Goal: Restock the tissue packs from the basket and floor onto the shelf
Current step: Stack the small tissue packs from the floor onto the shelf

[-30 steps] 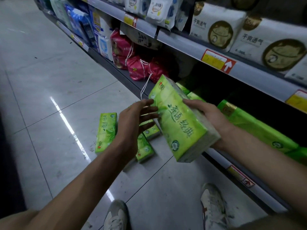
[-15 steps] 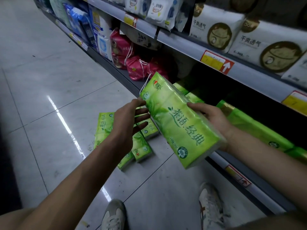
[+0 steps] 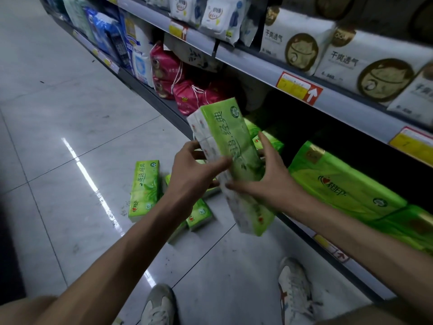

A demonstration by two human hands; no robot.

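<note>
A long green tissue pack [image 3: 230, 146] stands on end, tilted, in front of the bottom shelf [image 3: 328, 249]. My left hand [image 3: 194, 174] grips its white left side, thumb across the front. My right hand [image 3: 269, 177] holds its right side with fingers spread. Several more green tissue packs [image 3: 144, 188] lie on the floor tiles behind my left hand, partly hidden by it. Large green packs [image 3: 339, 184] lie on the bottom shelf to the right. No basket shows in this view.
Red drawstring bags [image 3: 189, 95] and blue and white packs [image 3: 138, 57] fill the bottom shelf further left. White packs [image 3: 300, 48] sit on the upper shelf, with price tags [image 3: 298, 87] on its edge. My two shoes [image 3: 295, 292] stand on the tiles below.
The pack turned from lying across my hands to standing on end, white side facing left. My left hand went from just touching it to gripping it; my right hand shifted to its lower right side.
</note>
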